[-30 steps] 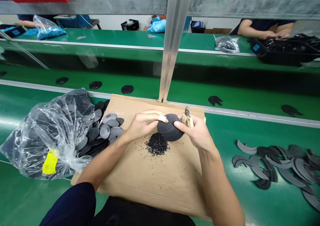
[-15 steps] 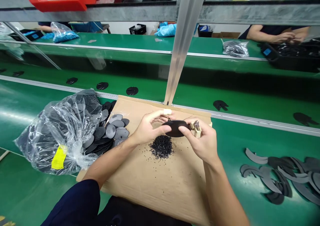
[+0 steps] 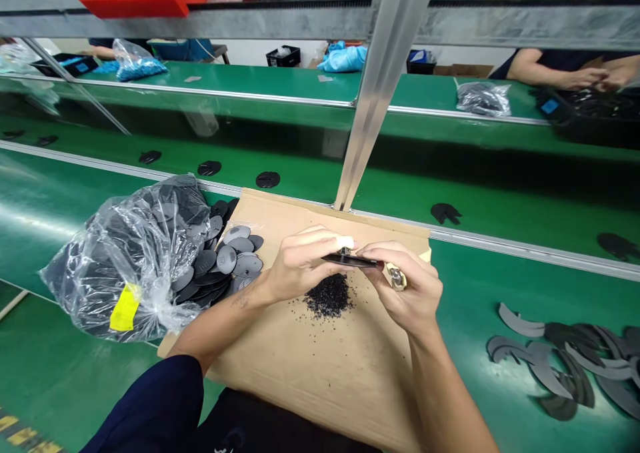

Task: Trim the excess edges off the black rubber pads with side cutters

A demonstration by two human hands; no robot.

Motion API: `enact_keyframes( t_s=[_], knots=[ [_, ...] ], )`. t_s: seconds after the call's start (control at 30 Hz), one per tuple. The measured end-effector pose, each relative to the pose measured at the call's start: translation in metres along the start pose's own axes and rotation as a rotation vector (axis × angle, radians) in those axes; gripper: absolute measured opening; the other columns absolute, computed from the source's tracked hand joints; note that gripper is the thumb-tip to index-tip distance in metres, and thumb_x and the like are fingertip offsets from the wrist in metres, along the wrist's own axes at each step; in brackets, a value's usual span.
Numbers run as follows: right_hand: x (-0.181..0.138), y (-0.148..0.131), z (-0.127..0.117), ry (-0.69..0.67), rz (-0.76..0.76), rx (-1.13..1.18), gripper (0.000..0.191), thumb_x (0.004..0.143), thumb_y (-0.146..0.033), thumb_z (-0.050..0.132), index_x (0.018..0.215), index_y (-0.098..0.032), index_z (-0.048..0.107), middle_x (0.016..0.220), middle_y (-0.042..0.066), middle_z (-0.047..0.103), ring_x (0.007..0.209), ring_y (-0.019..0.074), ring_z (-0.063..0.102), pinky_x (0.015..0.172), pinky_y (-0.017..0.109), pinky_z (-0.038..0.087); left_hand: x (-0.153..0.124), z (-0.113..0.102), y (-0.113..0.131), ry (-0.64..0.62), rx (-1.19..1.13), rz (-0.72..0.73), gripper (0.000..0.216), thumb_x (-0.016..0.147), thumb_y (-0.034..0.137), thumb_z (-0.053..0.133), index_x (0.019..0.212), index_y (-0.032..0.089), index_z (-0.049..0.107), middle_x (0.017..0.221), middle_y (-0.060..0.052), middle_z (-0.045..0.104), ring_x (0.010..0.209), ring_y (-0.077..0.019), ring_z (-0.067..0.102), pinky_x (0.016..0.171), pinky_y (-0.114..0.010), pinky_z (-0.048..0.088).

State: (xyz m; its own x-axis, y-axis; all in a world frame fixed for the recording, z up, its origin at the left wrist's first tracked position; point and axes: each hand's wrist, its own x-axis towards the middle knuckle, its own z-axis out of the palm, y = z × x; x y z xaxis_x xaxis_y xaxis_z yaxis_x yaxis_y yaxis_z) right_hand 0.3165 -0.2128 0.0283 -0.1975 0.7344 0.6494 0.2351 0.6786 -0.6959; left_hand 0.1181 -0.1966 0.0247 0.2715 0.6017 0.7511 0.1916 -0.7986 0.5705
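Left hand [image 3: 301, 261] and right hand [image 3: 414, 293] close together, curled

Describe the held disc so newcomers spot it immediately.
Find the brown cardboard in the lower middle. Over its pile of black bits, the left hand and right hand hold the disc. Unlike the heaped discs at left, it shows nearly edge-on.

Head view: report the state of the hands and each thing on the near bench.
Black disc: held nearly edge-on
Cutters: held, opening unclear
Left hand: gripping black disc
Right hand: gripping black disc, cutters
Plastic bag: bulging
Loose discs: piled
Black bits: heaped, some scattered
Cardboard: flat
Curved pieces: overlapping
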Motion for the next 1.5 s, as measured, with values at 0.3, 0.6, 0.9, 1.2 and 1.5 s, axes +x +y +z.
enact_keyframes(
  t_s=[0.3,0.6,0.9,1.2,1.5],
  knots=[
    [0.0,0.002,-0.007,-0.079,-0.026,0.019,0.018,0.091,-0.016,0.069,0.103,-0.027,0.077,0.093,0.005,0.077,0.081,0.0206,0.073,0.071,0.034,0.06,0.0,-0.005,0.003,-0.029,0.055,0.107,0.033,0.09,0.017,0.073,0.123,0.021,0.069,0.097,-0.007,0.078,0.082,-0.0155,0.07,0.074,-0.03,0.057],
    [0.002,-0.001,-0.012,-0.111,-0.053,0.01,0.02,0.091,-0.011,0.067,0.102,-0.025,0.076,0.093,0.005,0.076,0.081,0.0184,0.072,0.069,0.031,0.059,-0.002,0.0,0.008,0.028,0.072,0.127,0.029,0.088,0.016,0.075,0.117,0.018,0.071,0.094,-0.008,0.078,0.082,-0.0157,0.07,0.072,-0.029,0.057],
    [0.006,-0.007,-0.012,-0.07,-0.016,0.034,0.012,0.09,-0.013,0.07,0.094,-0.023,0.073,0.088,0.005,0.074,0.078,0.0191,0.072,0.069,0.032,0.058,0.003,-0.004,0.005,-0.133,-0.044,0.032,0.03,0.098,0.022,0.063,0.128,0.018,0.068,0.106,-0.01,0.077,0.094,-0.0167,0.072,0.081,-0.03,0.06],
    [0.007,-0.005,-0.033,-0.238,-0.005,-0.318,0.009,0.097,-0.019,0.06,0.1,-0.02,0.068,0.09,0.006,0.072,0.077,0.018,0.066,0.068,0.031,0.05,0.003,-0.01,0.004,-0.12,0.028,0.019,0.018,0.088,0.023,0.077,0.103,0.014,0.074,0.088,-0.006,0.077,0.078,-0.0128,0.068,0.073,-0.026,0.056],
    [0.002,-0.003,-0.023,-0.272,-0.128,-0.684,0.018,0.101,-0.023,0.05,0.102,-0.018,0.067,0.081,0.005,0.068,0.075,0.0184,0.057,0.067,0.03,0.038,0.005,-0.01,0.008,-0.219,0.054,0.039,0.018,0.092,0.027,0.073,0.106,0.015,0.072,0.083,-0.005,0.074,0.073,-0.013,0.065,0.069,-0.028,0.054]
  ],
)
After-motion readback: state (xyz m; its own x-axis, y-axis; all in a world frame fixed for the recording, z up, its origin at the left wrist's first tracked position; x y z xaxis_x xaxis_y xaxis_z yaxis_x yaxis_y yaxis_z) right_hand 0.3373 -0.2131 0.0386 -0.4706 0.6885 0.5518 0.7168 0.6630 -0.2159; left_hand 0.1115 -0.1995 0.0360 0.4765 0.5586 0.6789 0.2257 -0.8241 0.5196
